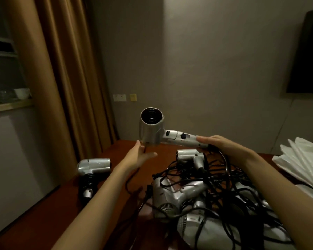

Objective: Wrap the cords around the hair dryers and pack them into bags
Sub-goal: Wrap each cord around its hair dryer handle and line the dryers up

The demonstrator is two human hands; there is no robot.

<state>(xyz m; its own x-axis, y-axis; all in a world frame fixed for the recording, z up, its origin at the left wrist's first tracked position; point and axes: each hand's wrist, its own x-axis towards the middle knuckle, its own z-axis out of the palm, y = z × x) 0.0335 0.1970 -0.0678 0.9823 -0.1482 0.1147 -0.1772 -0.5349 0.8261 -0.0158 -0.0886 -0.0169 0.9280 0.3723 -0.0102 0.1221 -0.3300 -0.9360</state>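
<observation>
While right hand (217,143) grips silver plastic dryer (152,130), left hand (141,156) open, fingers straight.

Two bare hands are raised over the table: the left hand (140,156) and the right hand (219,144). One silver hair dryer (153,129) is held up between them. One more, the wrapped dryer (92,167), lies alone on the left with its cord wound round the handle. In the tangled pile (206,204) on the near right I can count at least four dryers; the black cords are too knotted to count. Far right lies a stack of white bags (304,159), number unclear. Two wall plates (124,97) sit on the far wall.
</observation>
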